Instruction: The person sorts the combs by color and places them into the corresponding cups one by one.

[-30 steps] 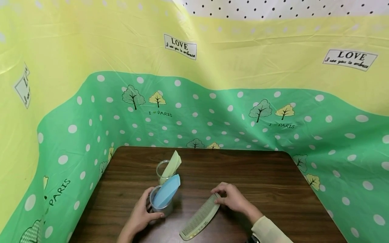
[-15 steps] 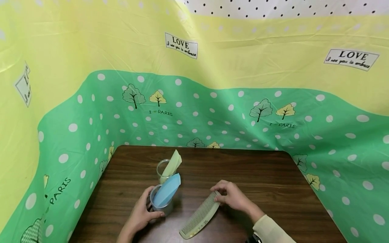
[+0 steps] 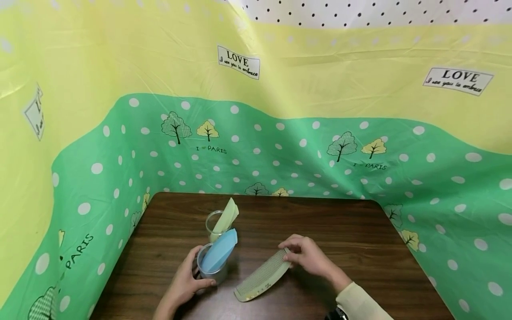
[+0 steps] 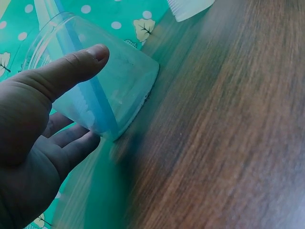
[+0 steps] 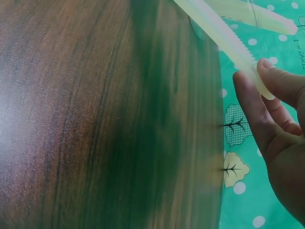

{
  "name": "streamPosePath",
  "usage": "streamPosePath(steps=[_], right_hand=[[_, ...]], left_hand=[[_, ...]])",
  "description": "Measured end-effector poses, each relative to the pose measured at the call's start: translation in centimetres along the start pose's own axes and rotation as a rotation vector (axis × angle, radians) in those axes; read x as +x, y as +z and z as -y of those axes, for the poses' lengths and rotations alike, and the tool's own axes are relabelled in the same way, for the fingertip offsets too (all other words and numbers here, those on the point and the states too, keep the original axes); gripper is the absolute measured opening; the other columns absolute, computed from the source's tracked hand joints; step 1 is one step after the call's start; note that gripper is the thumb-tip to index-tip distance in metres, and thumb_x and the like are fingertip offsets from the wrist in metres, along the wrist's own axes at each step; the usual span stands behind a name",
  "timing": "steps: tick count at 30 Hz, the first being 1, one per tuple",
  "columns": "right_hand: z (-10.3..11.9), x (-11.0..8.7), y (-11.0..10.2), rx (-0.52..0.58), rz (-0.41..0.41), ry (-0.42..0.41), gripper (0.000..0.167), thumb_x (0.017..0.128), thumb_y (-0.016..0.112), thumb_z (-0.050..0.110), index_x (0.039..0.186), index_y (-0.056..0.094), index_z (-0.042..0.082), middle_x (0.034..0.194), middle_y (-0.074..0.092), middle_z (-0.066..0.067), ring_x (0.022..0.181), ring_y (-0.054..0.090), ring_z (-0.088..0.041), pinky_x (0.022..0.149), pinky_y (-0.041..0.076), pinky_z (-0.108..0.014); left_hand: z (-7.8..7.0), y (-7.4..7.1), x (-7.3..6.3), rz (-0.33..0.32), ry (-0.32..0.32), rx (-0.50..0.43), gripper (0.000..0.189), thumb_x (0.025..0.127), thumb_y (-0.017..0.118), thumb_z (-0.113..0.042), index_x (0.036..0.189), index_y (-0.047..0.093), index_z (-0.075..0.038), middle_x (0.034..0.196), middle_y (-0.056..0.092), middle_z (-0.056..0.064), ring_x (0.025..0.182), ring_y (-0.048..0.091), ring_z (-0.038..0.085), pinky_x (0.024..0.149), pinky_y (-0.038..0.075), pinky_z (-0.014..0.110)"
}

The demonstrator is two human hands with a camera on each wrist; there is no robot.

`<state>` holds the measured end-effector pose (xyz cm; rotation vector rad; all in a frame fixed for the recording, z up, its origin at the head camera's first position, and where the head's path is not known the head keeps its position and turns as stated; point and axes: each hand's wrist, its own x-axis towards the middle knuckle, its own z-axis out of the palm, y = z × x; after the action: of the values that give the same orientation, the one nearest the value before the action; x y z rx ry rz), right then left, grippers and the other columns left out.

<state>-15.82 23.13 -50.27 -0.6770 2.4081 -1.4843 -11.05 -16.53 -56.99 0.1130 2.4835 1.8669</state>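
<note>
My left hand holds a clear plastic cup, thumb on the near side and fingers round the far side. A blue comb leans inside that cup, its top sticking out past the rim to the right. Between thumb and fingers, my right hand pinches one end of a pale green comb. The comb slants down to the left, its teeth facing up and left. In the right wrist view the pinched comb appears edge-on and seems raised off the table.
Behind the held cup stands a second clear cup with a pale green comb leaning in it. Everything is on a dark wooden table. A green and yellow printed curtain closes off the back and sides.
The right hand has shifted slightly up and right. The pale green comb has turned, its lower left end rising a little and lying flatter across the view. The left hand and cup hold still.
</note>
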Motion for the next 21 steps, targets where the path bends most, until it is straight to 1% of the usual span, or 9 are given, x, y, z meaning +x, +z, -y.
streamPosePath(steps=[3,6,10,15,21], right_hand=[[0.2,-0.1,-0.2,0.007,0.001,0.004,0.028,0.092,0.074,0.002,0.119,0.073,0.004,0.118,0.064,-0.019,0.074,0.068,-0.017,0.063,0.062,-0.045],[0.4,-0.1,-0.4,-0.015,-0.010,-0.002,0.028,0.092,0.074,0.003,0.120,0.073,0.005,0.117,0.064,-0.018,0.073,0.069,-0.018,0.063,0.062,-0.045],[0.7,0.0,-0.7,-0.034,-0.041,-0.009,0.028,0.091,0.075,0.004,0.119,0.073,0.008,0.117,0.065,-0.016,0.072,0.070,-0.017,0.064,0.062,-0.045],[1.2,0.0,-1.0,0.003,-0.080,-0.016,0.029,0.090,0.076,0.003,0.119,0.073,0.008,0.117,0.066,-0.015,0.079,0.072,-0.017,0.066,0.062,-0.046],[1.8,0.0,-1.4,0.031,-0.118,-0.026,0.030,0.091,0.075,0.003,0.120,0.072,0.009,0.118,0.066,-0.017,0.083,0.073,-0.018,0.066,0.063,-0.042]], left_hand=[[0.0,0.0,0.0,0.002,0.002,0.014,0.101,0.062,0.099,-0.011,0.147,0.046,-0.016,0.146,0.053,0.013,0.135,0.052,0.032,0.108,0.047,0.038],[0.0,-0.1,0.0,0.003,0.002,0.020,0.101,0.062,0.099,-0.012,0.148,0.045,-0.016,0.146,0.053,0.012,0.134,0.052,0.032,0.107,0.047,0.036],[0.1,0.0,0.0,-0.001,0.001,0.008,0.100,0.062,0.099,-0.010,0.147,0.046,-0.016,0.146,0.053,0.013,0.134,0.052,0.031,0.108,0.047,0.038],[0.0,0.0,0.0,-0.003,0.004,-0.008,0.100,0.062,0.099,-0.009,0.147,0.046,-0.016,0.146,0.053,0.013,0.134,0.052,0.032,0.109,0.047,0.042],[0.2,0.0,0.0,0.002,0.000,-0.022,0.100,0.062,0.099,-0.009,0.147,0.046,-0.016,0.146,0.053,0.013,0.135,0.052,0.032,0.109,0.047,0.042]])
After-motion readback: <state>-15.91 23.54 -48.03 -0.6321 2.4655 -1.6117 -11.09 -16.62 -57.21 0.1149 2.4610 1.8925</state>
